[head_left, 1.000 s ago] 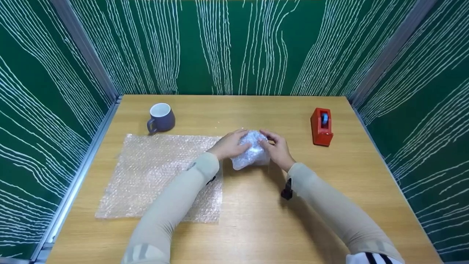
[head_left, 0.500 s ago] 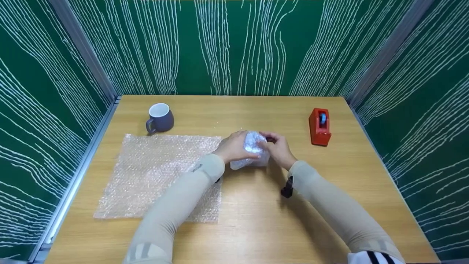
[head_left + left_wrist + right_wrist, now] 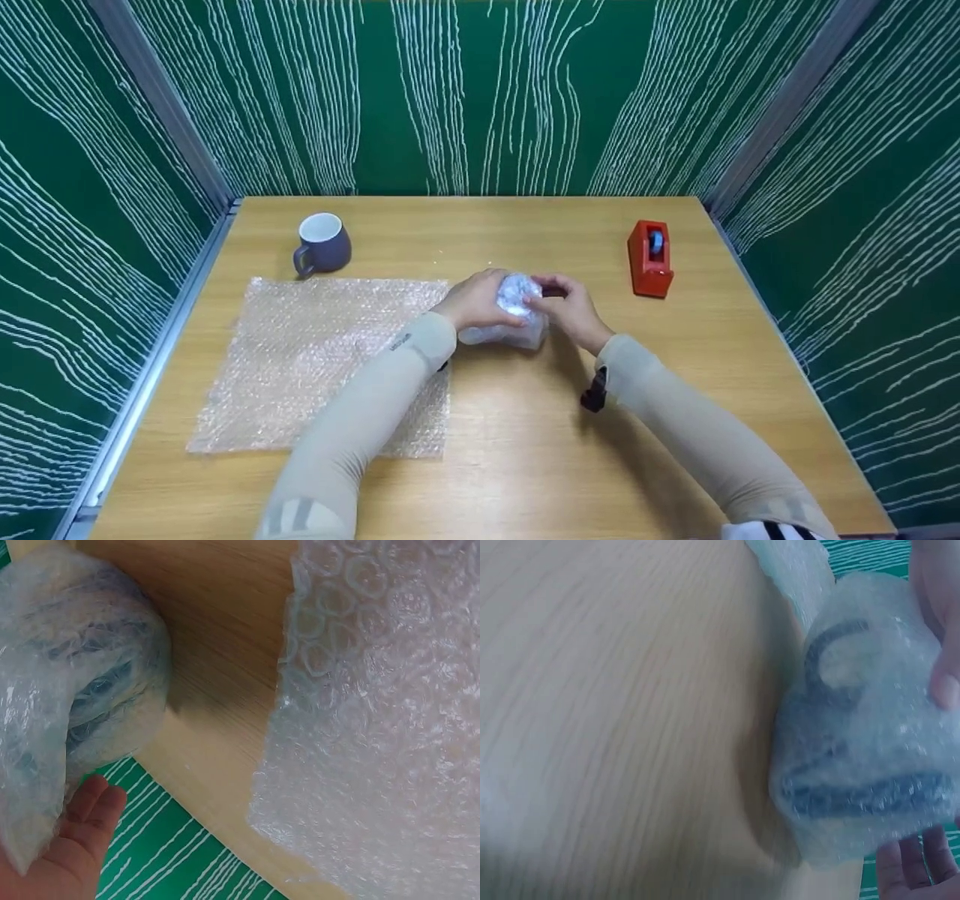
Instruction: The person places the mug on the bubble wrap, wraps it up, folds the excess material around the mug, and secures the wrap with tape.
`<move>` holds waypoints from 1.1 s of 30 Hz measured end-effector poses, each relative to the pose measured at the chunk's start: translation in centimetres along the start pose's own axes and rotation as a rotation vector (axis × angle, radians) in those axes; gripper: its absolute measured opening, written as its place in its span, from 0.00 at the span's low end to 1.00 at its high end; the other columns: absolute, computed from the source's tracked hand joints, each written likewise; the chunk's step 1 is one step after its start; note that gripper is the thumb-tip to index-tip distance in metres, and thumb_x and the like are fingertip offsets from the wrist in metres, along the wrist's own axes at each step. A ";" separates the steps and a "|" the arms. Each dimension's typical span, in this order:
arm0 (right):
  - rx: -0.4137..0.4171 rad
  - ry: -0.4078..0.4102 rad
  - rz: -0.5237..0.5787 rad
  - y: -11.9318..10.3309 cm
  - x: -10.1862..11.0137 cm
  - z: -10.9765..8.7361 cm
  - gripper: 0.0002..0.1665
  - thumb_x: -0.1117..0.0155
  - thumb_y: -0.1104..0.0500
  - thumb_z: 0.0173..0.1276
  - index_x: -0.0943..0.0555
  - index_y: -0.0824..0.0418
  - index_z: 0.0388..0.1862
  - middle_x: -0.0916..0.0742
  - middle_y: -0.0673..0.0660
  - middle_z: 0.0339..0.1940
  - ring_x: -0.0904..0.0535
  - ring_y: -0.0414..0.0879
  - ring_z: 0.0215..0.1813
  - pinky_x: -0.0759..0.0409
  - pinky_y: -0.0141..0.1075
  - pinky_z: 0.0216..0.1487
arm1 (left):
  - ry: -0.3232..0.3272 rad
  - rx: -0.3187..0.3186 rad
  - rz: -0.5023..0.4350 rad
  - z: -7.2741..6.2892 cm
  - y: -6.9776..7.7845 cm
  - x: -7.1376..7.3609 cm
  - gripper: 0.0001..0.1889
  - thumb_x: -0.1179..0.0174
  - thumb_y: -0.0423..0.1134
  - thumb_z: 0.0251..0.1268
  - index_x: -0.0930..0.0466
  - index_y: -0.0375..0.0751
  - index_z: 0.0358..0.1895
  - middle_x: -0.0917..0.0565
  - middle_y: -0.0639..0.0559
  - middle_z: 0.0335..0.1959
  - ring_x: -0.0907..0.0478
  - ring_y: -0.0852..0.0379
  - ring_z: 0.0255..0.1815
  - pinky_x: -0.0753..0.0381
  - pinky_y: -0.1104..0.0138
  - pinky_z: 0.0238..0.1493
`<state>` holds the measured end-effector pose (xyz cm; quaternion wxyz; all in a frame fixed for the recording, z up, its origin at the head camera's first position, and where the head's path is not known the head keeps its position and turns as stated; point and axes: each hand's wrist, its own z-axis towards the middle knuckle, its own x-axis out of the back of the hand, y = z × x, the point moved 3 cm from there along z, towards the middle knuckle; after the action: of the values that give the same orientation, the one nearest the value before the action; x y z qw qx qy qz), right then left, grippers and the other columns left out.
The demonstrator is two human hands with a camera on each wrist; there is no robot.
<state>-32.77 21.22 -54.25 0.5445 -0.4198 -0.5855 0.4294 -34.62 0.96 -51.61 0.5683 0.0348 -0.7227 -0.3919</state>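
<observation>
Between the two hands is a mug wrapped in bubble wrap (image 3: 519, 296); its dark curved handle shows through the wrap (image 3: 836, 667) in the right wrist view. My left hand (image 3: 478, 298) holds it from the left, thumb across the near side. From the right, my right hand (image 3: 574, 311) grips the wrap at the bundle's upper end, with the thumb on top. A loose pointed flap of wrap (image 3: 30, 765) hangs over the bundle in the left wrist view.
A flat bubble wrap sheet (image 3: 300, 360) lies on the wooden table (image 3: 517, 465), partly under the left forearm. Behind it stands a purple-grey mug (image 3: 326, 247). A red tape dispenser (image 3: 649, 262) sits at the back right. Green walls (image 3: 480, 97) enclose three sides.
My left hand has shifted rightward round the bundle, its thumb now crossing the near side. The bundle has turned slightly, its end facing up more. The right hand keeps its hold.
</observation>
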 end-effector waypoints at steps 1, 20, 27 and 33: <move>-0.003 -0.009 -0.017 0.0 0.3 0.0 0.29 0.23 0.60 0.72 0.18 0.64 0.70 0.15 0.64 0.66 0.20 0.55 0.66 0.18 0.34 0.65 | -0.003 0.004 -0.004 0.0 -0.1 0.0 0.51 0.20 0.62 0.57 0.31 0.44 0.81 0.20 0.47 0.74 0.21 0.47 0.72 0.25 0.54 0.79; -0.053 0.059 -0.106 -0.7 7.5 0.8 0.41 0.23 0.47 0.74 0.26 0.59 0.80 0.20 0.63 0.75 0.26 0.57 0.75 0.24 0.50 0.78 | -0.020 0.041 -0.029 0.0 -0.1 0.2 0.54 0.18 0.59 0.55 0.34 0.41 0.83 0.20 0.45 0.75 0.21 0.45 0.73 0.26 0.53 0.81; -0.074 0.099 -0.105 -0.9 10.4 1.0 0.42 0.25 0.43 0.75 0.27 0.55 0.81 0.21 0.59 0.75 0.26 0.52 0.72 0.22 0.41 0.73 | -0.014 0.045 -0.035 0.0 -0.1 0.1 0.54 0.18 0.59 0.55 0.34 0.42 0.82 0.20 0.45 0.74 0.21 0.46 0.73 0.26 0.54 0.81; -0.059 0.143 -0.112 -0.6 12.4 1.4 0.42 0.27 0.41 0.76 0.27 0.56 0.81 0.21 0.55 0.72 0.26 0.47 0.67 0.22 0.28 0.64 | -0.012 0.049 -0.035 -0.1 -0.2 0.1 0.55 0.18 0.61 0.54 0.34 0.44 0.83 0.21 0.46 0.75 0.22 0.47 0.74 0.27 0.54 0.82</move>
<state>-34.82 32.91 -50.26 0.5952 -0.4321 -0.5802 0.3499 -34.68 0.72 -51.67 0.5559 0.0588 -0.7349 -0.3840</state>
